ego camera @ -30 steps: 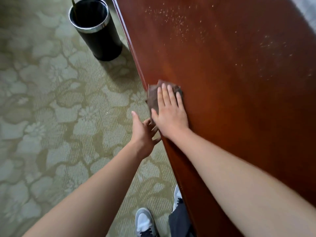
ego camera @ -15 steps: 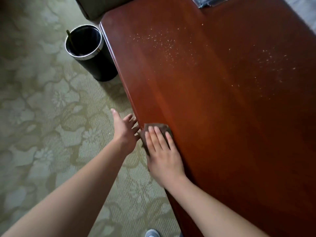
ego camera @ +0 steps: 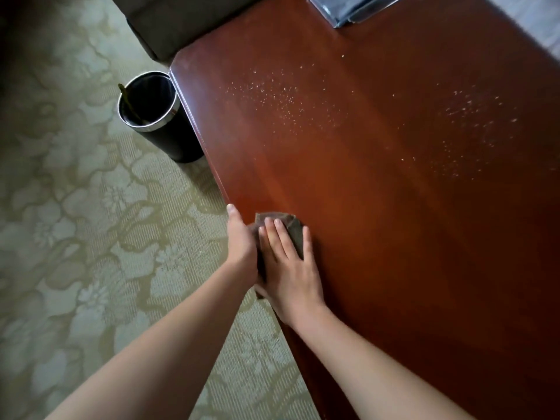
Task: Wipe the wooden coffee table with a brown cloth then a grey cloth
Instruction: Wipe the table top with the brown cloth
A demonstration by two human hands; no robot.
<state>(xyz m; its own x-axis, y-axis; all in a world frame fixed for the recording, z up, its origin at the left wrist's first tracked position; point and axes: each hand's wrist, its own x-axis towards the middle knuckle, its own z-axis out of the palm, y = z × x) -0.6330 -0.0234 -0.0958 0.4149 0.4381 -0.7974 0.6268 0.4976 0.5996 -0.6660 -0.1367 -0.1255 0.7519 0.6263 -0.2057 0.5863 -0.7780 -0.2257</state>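
Head view: right hand (ego camera: 288, 265) lies flat with fingers straight, pressing small brown cloth (ego camera: 292, 230) onto reddish wooden coffee table (ego camera: 394, 237) at its left edge. Cloth is mostly covered; its long axis runs along that edge. Left hand (ego camera: 242, 247) is against the edge just beside the cloth, thumb straight, fingers hidden, so grip can't be told. Pale crumbs (ego camera: 272, 95) lie toward the far edge. Grey folded thing (ego camera: 348, 10) at the far edge is cut off.

Black bin (ego camera: 178, 140) with a silver rim standing on the carpet (ego camera: 75, 237), thin stick (ego camera: 127, 100) leaning inside it, carpet pale green with floral pattern, dark upholstered seat (ego camera: 181, 22) corner beyond.
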